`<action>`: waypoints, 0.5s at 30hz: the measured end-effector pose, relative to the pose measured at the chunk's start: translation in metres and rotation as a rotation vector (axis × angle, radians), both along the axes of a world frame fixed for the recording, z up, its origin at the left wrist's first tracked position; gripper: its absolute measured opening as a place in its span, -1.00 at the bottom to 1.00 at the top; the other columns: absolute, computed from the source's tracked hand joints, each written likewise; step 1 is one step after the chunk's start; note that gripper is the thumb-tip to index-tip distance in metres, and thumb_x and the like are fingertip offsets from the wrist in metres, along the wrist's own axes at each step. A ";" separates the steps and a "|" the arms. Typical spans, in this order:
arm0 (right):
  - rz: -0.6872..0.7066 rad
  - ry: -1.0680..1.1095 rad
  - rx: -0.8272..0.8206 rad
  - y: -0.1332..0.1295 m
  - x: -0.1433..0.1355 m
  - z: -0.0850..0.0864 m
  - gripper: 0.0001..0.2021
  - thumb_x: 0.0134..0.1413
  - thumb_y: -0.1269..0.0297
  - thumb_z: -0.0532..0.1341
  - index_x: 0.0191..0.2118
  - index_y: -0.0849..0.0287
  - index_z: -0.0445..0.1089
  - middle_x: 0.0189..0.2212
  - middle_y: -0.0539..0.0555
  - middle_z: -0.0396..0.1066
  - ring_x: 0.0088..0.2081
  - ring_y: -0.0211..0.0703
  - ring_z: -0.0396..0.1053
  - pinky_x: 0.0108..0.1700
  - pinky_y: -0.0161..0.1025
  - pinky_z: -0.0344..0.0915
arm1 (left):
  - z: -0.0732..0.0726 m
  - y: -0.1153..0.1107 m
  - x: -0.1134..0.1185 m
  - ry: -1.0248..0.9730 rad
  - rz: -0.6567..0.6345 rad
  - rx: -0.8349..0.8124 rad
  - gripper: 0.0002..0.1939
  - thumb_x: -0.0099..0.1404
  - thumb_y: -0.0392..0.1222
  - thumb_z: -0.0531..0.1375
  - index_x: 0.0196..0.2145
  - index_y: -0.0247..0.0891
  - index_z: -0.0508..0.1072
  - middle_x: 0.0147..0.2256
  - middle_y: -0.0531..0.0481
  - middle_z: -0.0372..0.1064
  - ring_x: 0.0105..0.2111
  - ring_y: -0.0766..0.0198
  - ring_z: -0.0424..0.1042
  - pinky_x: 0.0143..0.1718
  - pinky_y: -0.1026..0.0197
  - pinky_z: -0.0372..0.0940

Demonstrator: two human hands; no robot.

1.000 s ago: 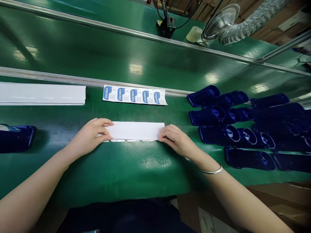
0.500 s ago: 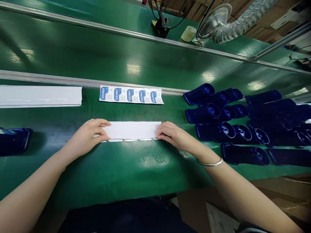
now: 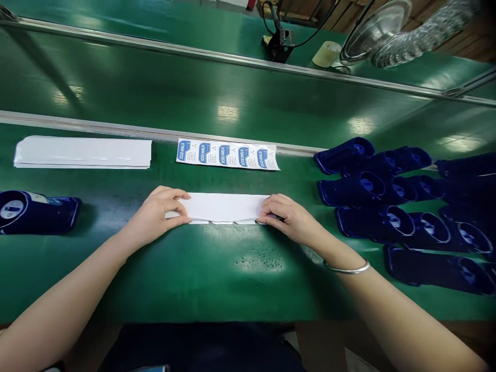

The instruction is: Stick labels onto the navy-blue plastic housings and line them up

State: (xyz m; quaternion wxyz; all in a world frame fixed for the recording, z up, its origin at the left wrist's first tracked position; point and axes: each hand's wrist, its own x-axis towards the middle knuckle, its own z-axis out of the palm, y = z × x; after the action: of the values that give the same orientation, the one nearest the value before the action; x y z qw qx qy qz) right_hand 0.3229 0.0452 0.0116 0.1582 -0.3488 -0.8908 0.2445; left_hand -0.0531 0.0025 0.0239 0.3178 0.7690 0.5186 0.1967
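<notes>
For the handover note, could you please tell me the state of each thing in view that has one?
White strip: blank side up
Left hand: closed on strip's left end
Right hand: closed on strip's right end
Label sheet: printed side up, right end curled
Paper stack: edges slightly uneven
Lone blue part: partly out of frame
Grouped blue parts: lying in rows
Bench: specked, possibly wet
Bracelet: worn
Hose: bent

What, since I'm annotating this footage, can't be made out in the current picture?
Head view: underside of the white strip, turned down toward the green table.
Head view: the strip's right end, covered by the right hand.
Head view: fine print on the label sheet, too small to read.
Head view: rest of the left-side blue part, cut off by the left edge.
Head view: full count of right-side blue parts, overlapping and cut off by the right edge.
</notes>
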 end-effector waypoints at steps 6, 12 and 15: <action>-0.031 -0.082 -0.051 0.012 -0.002 0.002 -0.72 0.38 0.16 0.16 -0.41 0.08 0.31 -0.47 0.03 0.40 -0.38 -0.10 0.33 -0.29 -0.18 0.26 | 0.003 0.009 0.001 0.039 0.031 -0.048 -0.69 0.33 0.06 0.25 -0.48 -0.12 0.60 0.06 0.03 0.53 -0.02 0.05 0.40 0.01 -0.03 0.31; -0.153 -0.216 -0.108 0.027 -0.003 0.006 -0.74 0.32 0.15 0.18 -0.42 0.07 0.34 -0.49 0.00 0.43 -0.44 -0.12 0.36 -0.41 -0.23 0.16 | 0.008 0.022 0.006 0.035 0.136 -0.098 -0.72 0.29 0.03 0.27 -0.51 -0.11 0.59 -0.14 0.06 0.61 -0.11 0.10 0.50 -0.01 0.01 0.36; -0.161 -0.238 -0.214 0.035 -0.004 0.009 -0.69 0.30 0.04 0.19 -0.44 0.07 0.36 -0.53 -0.03 0.40 -0.50 -0.16 0.31 -0.45 -0.24 0.12 | 0.008 0.024 0.005 0.035 0.160 -0.106 -0.70 0.27 0.08 0.28 -0.51 -0.12 0.58 -0.19 0.04 0.61 -0.15 0.12 0.52 -0.06 0.05 0.38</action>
State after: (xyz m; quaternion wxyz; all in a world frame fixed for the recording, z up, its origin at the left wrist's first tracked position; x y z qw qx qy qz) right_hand 0.3187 0.0803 0.0210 0.0329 -0.4605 -0.8413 0.2813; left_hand -0.0481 0.0270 0.0316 0.3322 0.7106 0.5934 0.1805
